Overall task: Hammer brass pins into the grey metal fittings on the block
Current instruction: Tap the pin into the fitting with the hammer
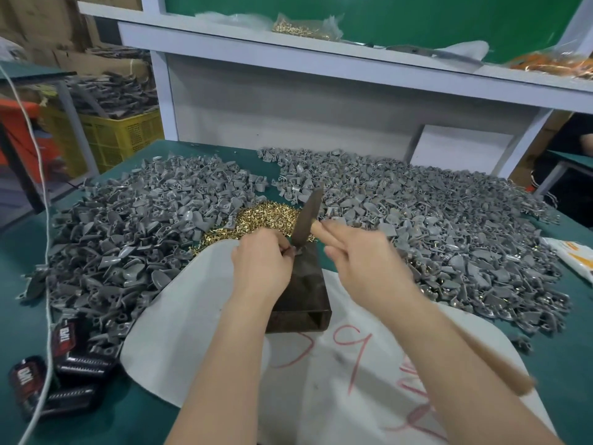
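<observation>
A dark metal block stands on a white sheet in front of me. My left hand pinches a small grey fitting against the block's far top end. My right hand grips a hammer's wooden handle just behind the head, two fingers lying along it. The dark hammer head is tilted, its lower tip right at the fitting. The handle's end sticks out under my right forearm. A heap of brass pins lies just beyond the block. Whether a pin sits in the fitting is hidden.
Big piles of grey fittings cover the green table on the left and right. Black packs and a white cord lie at the near left. The shelf above holds a bag of pins. A yellow crate stands far left.
</observation>
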A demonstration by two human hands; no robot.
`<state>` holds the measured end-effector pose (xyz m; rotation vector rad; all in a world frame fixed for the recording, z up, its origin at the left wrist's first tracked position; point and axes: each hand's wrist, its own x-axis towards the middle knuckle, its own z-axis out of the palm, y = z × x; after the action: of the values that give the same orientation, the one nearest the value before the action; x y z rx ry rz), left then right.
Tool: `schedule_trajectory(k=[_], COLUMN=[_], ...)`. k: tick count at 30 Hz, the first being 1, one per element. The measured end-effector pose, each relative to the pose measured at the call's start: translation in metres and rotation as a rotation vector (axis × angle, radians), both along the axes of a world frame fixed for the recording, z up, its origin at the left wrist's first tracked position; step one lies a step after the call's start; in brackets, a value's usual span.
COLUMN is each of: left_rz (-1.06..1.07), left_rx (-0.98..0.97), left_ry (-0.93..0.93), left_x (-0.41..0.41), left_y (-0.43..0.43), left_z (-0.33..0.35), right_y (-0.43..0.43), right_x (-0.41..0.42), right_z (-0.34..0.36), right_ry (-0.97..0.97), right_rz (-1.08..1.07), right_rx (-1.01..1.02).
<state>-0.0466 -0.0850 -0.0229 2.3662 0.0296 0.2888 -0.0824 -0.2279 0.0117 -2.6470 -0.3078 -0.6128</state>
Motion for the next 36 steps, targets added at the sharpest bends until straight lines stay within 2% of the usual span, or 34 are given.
schedule_trajectory(k=[2,3,5,6,7,9,11,14,15,17,18,20,23,25,28,30,34,36], left_rz=[-0.014,-0.022,-0.031,-0.028,-0.028,-0.037,-0.033,-0.027,-0.025,-0.034,-0.042,-0.044,-0.021,-0.008,0.007,0.025,0.020,-0.005], left_rx=[0.011,0.008,-0.004,-0.008,-0.007,-0.003,0.006,0.008,0.004,0.033,0.046,0.044,0.034,0.029,0.033,0.020,-0.019,-0.053], left_ry=[0.002,-0.006,-0.020,-0.024,-0.022,-0.025,-0.034,-0.035,-0.033,-0.026,-0.030,-0.036,-0.036,-0.029,-0.020,-0.023,-0.026,-0.026], left_x=[0.000,0.000,0.000,0.000,0.000,0.001,0.000,0.001,0.001,0.000,0.000,-0.001,-0.002,-0.003,-0.002,-0.001,-0.001,-0.001], left_y=[0.001,0.001,0.000,0.000,0.000,0.001,0.001,0.000,0.001,0.001,0.001,0.001,0.000,-0.001,-0.001,-0.001,-0.002,-0.003], left_z=[0.000,0.000,0.000,0.000,-0.001,-0.001,-0.001,-0.001,0.000,-0.001,0.000,0.001,0.003,0.002,0.002,0.003,0.002,0.002], right_y=[0.001,0.000,-0.003,-0.003,-0.002,0.001,0.000,-0.002,0.000,0.008,0.010,0.006,-0.007,-0.013,-0.018,-0.017,-0.015,-0.015], right_x=[0.003,0.005,0.005,0.006,0.003,0.000,0.002,0.005,0.006,0.002,0.000,0.005,0.024,0.035,0.048,0.050,0.050,0.048], right_z=[-0.002,0.002,0.010,0.012,0.011,0.002,0.006,0.013,0.013,0.003,-0.002,0.000,0.003,0.000,-0.020,-0.032,-0.046,-0.042], right_ry=[0.106,0.067,-0.124,-0.173,-0.146,0.051,0.091,-0.153,-0.185,-0.038,0.073,0.160,0.141,0.245,0.471,0.551,0.538,0.453], right_rz=[-0.019,-0.015,0.028,0.038,0.044,0.044,0.021,0.021,0.019,0.022,0.021,0.013,-0.087,-0.157,-0.210,-0.220,-0.238,-0.252], right_rx=[-0.090,-0.061,0.132,0.146,0.092,-0.129,-0.189,0.078,0.077,-0.106,-0.127,-0.027,0.069,0.186,0.093,0.039,-0.040,-0.106])
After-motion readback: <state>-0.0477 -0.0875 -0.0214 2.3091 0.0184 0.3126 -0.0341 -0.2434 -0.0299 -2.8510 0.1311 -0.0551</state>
